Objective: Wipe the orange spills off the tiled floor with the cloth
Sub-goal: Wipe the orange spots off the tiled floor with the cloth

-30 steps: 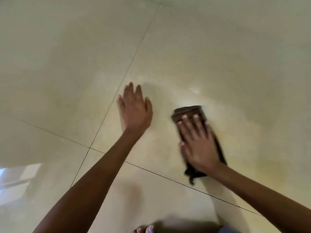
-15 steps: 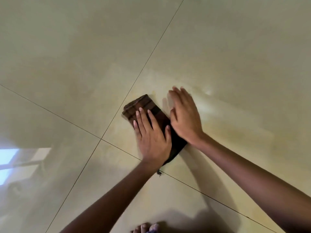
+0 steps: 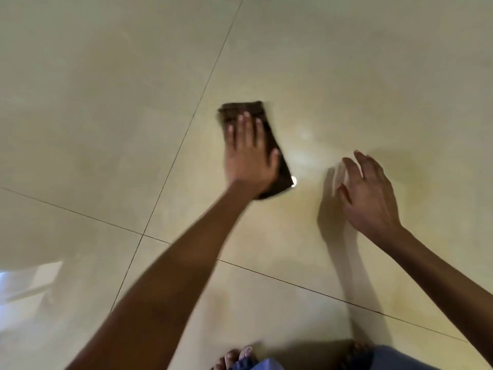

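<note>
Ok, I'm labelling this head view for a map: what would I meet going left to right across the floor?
Bright reflection → grout crossing → cloth → right hand.

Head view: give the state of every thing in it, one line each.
left hand: fingers straight, pressing the cloth.
cloth: folded, flat on the tiled floor.
right hand: fingers spread, holding nothing.
tiled floor: glossy, with a faint orange film right of the cloth.
</note>
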